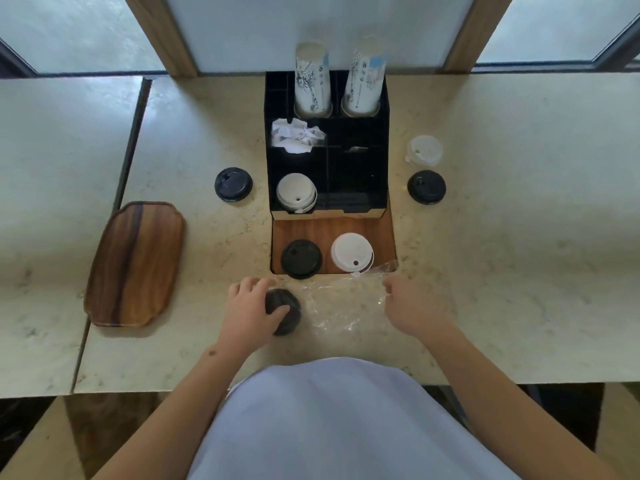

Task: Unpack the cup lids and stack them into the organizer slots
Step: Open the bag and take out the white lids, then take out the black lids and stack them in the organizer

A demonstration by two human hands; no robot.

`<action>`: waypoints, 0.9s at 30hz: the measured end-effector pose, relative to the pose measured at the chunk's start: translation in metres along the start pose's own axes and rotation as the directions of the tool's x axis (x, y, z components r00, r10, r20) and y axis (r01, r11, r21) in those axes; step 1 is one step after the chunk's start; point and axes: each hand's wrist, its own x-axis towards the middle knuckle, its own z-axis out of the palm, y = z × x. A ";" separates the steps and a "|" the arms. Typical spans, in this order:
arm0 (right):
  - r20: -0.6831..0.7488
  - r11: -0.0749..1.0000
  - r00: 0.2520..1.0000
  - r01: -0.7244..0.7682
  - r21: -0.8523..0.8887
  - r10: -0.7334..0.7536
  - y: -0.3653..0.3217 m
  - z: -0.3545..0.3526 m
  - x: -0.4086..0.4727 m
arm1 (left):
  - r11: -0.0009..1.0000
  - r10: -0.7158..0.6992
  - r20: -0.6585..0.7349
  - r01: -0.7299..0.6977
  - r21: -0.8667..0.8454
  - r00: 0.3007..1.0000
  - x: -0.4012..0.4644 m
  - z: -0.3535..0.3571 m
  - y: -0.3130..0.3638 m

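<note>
From the head view, the left hand [250, 306] wraps its fingers over a stack of black lids [284, 315] lying on the bench [502, 271]. The right hand [410, 308] pinches the edge of a clear plastic bag [341, 306] that lies flat between the two hands.

Just past the hands, a black lid [301, 258] and a white lid [352, 252] sit side by side on a brown wooden board [329, 228]. Beyond that stands the black organizer [346, 174]. Its near left slot holds white lids [296, 192]. Further back it holds crumpled paper [298, 135] and two stacks of paper cups [311, 81].

Out past the right hand, a clear lid [424, 151] and another black lid [426, 187] rest on the bench. Past the left hand sits one more black lid [233, 184]. A wooden tray [135, 265] lies far to the left of the left hand.
</note>
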 end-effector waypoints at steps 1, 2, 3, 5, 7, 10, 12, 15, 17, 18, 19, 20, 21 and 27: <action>0.015 0.995 1.000 0.003 0.104 -0.005 0.002 0.002 0.004 | 0.995 -0.085 -0.041 0.082 -0.058 0.996 -0.002 0.001 -0.002; 0.048 0.961 0.999 -0.022 0.277 0.009 0.004 0.003 0.008 | 0.978 -0.173 -0.063 0.164 -0.126 0.983 -0.004 0.002 -0.004; 0.112 0.878 0.993 -0.079 0.472 0.029 0.004 0.004 0.010 | 0.948 -0.260 -0.054 0.245 -0.205 0.964 -0.005 0.003 -0.006; 0.296 0.631 0.955 -0.249 0.735 0.031 0.006 0.003 0.014 | 0.830 -0.415 0.062 0.405 -0.383 0.908 -0.007 0.007 -0.010; 0.443 0.387 0.897 -0.405 0.828 -0.009 0.014 0.006 0.016 | 0.688 -0.481 0.211 0.515 -0.511 0.851 -0.009 0.009 -0.012; 0.570 0.299 0.817 -0.524 0.797 -0.085 0.023 0.012 0.014 | 0.608 -0.501 0.284 0.567 -0.556 0.817 -0.010 0.018 -0.015; 0.619 0.369 0.774 -0.541 0.756 -0.133 0.020 0.016 0.012 | 0.586 -0.521 0.289 0.583 -0.563 0.803 -0.010 0.021 -0.014; 0.637 0.503 0.748 -0.485 0.715 -0.186 0.010 0.019 0.011 | 0.601 -0.501 0.296 0.574 -0.557 0.813 -0.010 0.023 -0.010; 0.640 0.492 0.738 -0.485 0.723 -0.215 -0.001 0.026 0.011 | 0.621 -0.472 0.328 0.573 -0.535 0.818 -0.009 0.025 -0.008; 0.638 0.467 0.738 -0.494 0.733 -0.221 -0.006 0.030 0.011 | 0.631 -0.461 0.345 0.576 -0.520 0.817 -0.009 0.027 -0.007; 0.635 0.447 0.741 -0.502 0.740 -0.219 -0.011 0.034 0.013 | 0.639 -0.451 0.353 0.573 -0.514 0.820 -0.010 0.030 -0.006; 0.635 0.450 0.739 -0.500 0.740 -0.225 -0.014 0.037 0.014 | 0.641 -0.442 0.351 0.564 -0.520 0.825 -0.010 0.032 -0.005; 0.640 0.481 0.726 -0.480 0.734 -0.251 -0.016 0.039 0.014 | 0.641 -0.435 0.341 0.553 -0.533 0.833 -0.010 0.034 -0.004; 0.630 0.515 0.756 -0.475 0.714 -0.177 -0.008 0.045 0.014 | 0.425 -0.321 0.433 0.537 -0.729 0.842 -0.004 0.026 0.000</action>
